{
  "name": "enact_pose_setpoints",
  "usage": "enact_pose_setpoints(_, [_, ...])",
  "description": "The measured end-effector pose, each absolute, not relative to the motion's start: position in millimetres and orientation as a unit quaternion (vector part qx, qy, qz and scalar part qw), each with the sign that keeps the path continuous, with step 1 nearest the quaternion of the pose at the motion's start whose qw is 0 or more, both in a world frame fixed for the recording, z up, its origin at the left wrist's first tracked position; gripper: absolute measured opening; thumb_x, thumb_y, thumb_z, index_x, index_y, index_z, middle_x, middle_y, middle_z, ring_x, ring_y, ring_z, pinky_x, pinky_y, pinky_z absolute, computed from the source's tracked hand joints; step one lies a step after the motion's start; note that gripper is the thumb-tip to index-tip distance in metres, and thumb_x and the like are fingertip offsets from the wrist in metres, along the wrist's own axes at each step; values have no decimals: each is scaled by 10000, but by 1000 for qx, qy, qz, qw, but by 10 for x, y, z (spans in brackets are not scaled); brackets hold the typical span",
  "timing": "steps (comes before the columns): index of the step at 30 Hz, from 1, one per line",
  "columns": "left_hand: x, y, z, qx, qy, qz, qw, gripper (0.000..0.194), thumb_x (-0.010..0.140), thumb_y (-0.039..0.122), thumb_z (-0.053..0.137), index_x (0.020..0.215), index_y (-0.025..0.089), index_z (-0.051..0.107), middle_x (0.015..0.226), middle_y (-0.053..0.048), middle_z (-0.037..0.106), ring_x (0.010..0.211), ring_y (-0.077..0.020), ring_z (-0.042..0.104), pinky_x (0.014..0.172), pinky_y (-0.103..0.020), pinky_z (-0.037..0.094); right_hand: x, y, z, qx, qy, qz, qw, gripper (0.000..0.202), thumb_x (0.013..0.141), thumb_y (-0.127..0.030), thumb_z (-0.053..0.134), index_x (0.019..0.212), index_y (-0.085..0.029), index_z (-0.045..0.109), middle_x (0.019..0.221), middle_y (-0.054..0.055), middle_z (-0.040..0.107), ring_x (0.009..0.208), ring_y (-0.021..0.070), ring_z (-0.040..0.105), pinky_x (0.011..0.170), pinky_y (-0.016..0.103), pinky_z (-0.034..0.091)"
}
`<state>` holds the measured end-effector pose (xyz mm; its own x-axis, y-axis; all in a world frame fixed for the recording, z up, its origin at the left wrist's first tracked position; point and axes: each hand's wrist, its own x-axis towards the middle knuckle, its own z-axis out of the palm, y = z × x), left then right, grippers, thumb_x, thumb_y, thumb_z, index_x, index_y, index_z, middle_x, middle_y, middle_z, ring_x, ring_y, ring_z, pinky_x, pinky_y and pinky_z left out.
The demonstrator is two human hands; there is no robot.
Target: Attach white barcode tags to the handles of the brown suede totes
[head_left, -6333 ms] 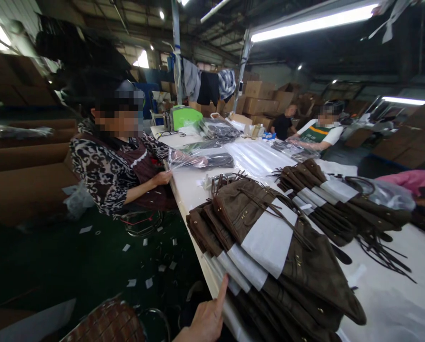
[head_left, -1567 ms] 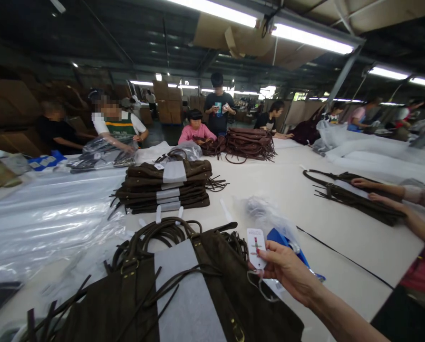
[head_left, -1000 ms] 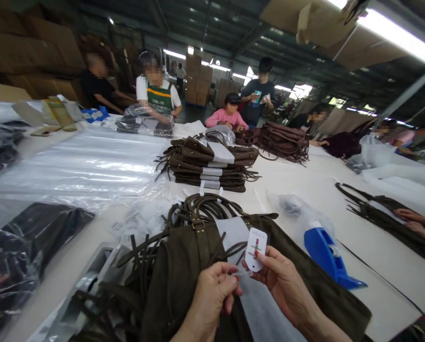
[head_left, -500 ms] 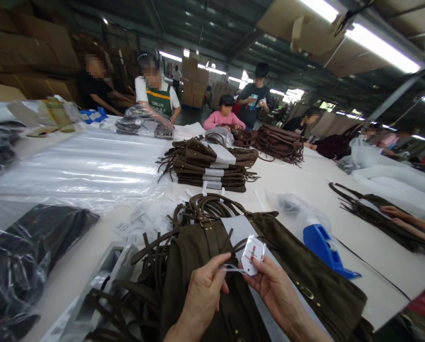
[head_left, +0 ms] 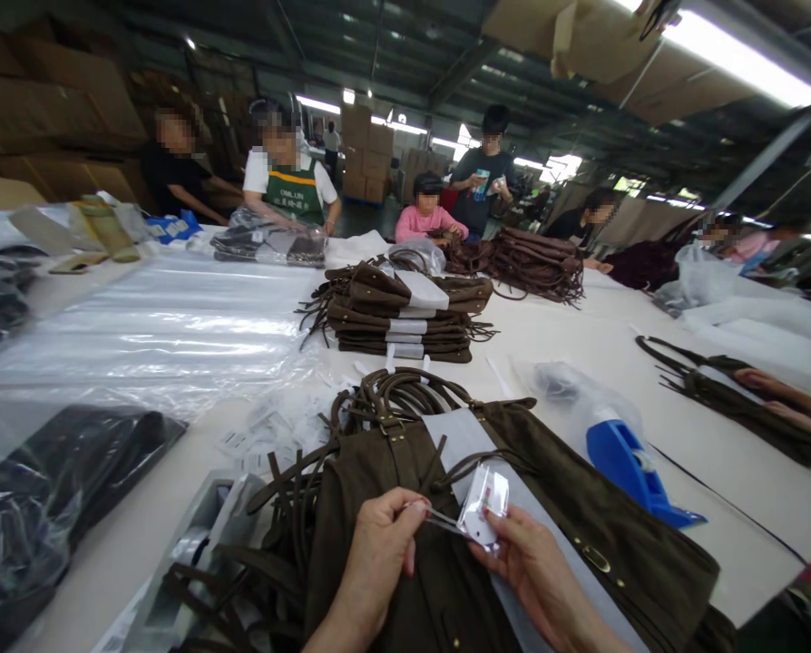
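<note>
Gripping string (head_left: pixel 444 520) and tag (head_left: pixel 485 501) respectively, left hand (head_left: pixel 383 544) and right hand (head_left: pixel 526 551) have tabletop (head_left: pixel 555 337) room beyond the bag (head_left: pixel 371 472).

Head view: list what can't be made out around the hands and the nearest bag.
All in the head view:
White tag: print washed out by glare; its back faces away.
String: its end is hidden by the fingers of the left hand.
Nearest bag: lower part cut off by the bottom edge.
Gray holder: partly covered by brown straps.
Small labels: print too small.
</note>
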<state>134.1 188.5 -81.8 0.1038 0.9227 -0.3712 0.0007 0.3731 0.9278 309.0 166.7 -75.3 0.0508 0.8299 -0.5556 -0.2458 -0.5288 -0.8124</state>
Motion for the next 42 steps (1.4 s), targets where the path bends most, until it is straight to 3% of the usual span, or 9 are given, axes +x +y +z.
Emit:
enact_pose_setpoints(6, [1335, 1906, -697, 556, 562, 316, 525, 264, 746, 333, 424, 587, 164, 550, 498, 30, 493, 446, -84, 429, 438, -201, 286, 3130, 1651, -592, -654, -589, 291, 376, 456, 679, -372, 612, 1110, -242, 536, 1109, 87, 557, 1036, 265, 486, 973, 418, 307])
enact_pose_setpoints(10, [1331, 1952, -621, 591, 536, 320, 512, 252, 759, 282, 407, 589, 166, 553, 545, 24, 488, 568, -106, 463, 534, -212, 321, 2816, 1791, -524, -542, -645, 445, 301, 428, 771, -383, 516, 1184, -275, 482, 1211, 38, 513, 1112, 215, 456, 969, 346, 329])
enact_pose_setpoints(13, [1244, 2029, -613, 589, 549, 318, 501, 256, 756, 272, 405, 606, 160, 580, 592, 13, 505, 600, -113, 485, 570, -222, 338, 2630, 1927, -627, -467, -599, 598, 256, 447, 788, -431, 479, 1187, -232, 457, 888, 30, 636, 658, 134, 597, 601, 254, 466])
enact_pose_setpoints(16, [1102, 2147, -594, 607, 562, 298, 477, 244, 722, 292, 460, 601, 155, 622, 627, -3, 534, 632, -125, 505, 600, -231, 352, 2568, 2040, -736, -446, -549, 662, 247, 369, 755, -462, 505, 973, -168, 553, 516, -56, 525, 335, 46, 378, 340, 170, 257])
enact_pose_setpoints(19, [960, 2321, -569, 613, 547, 291, 490, 209, 688, 295, 500, 630, 155, 642, 634, -8, 569, 654, -137, 519, 627, -235, 370, 2578, 2160, -742, -485, -501, 657, 288, 330, 717, -472, 540, 651, -149, 522, 427, -71, 446, 325, 26, 303, 339, 168, 187])
enact_pose_setpoints(24, [841, 2684, -679, 635, 627, 279, 355, 167, 683, 228, 486, 695, 160, 637, 770, -45, 612, 791, -176, 535, 768, -292, 386, 2596, 2452, -655, -514, -504, 628, 297, 293, 733, -448, 510, 641, -170, 489, 441, -79, 419, 345, 38, 261, 376, 192, 180])
enact_pose_setpoints(27, [865, 2868, -830, 619, 697, 238, 273, 196, 667, 168, 465, 701, 160, 658, 852, -100, 622, 923, -260, 511, 863, -425, 327, 2587, 2639, -625, -566, -636, 463, 245, 301, 792, -356, 435, 553, -174, 452, 473, -46, 428, 437, 69, 358, 457, 211, 241])
enact_pose_setpoints(31, [905, 3015, -990, 591, 683, 245, 353, 196, 613, 141, 492, 661, 176, 679, 714, -66, 661, 817, -245, 571, 772, -382, 398, 2554, 2841, -558, -588, -759, 238, 143, 255, 831, -311, 394, 656, -180, 524, 586, -2, 522, 565, 108, 445, 522, 233, 237])
enact_pose_setpoints(42, [869, 3025, -1121, 515, 601, 365, 489, 362, 621, 176, 525, 959, 117, 643, 911, -72, 682, 870, -199, 592, 816, -309, 421, 2309, 3000, -681, -591, -793, 142, 47, 335, 871, -349, 316, 781, -204, 604, 722, 45, 650, 671, 154, 569, 535, 252, 256])
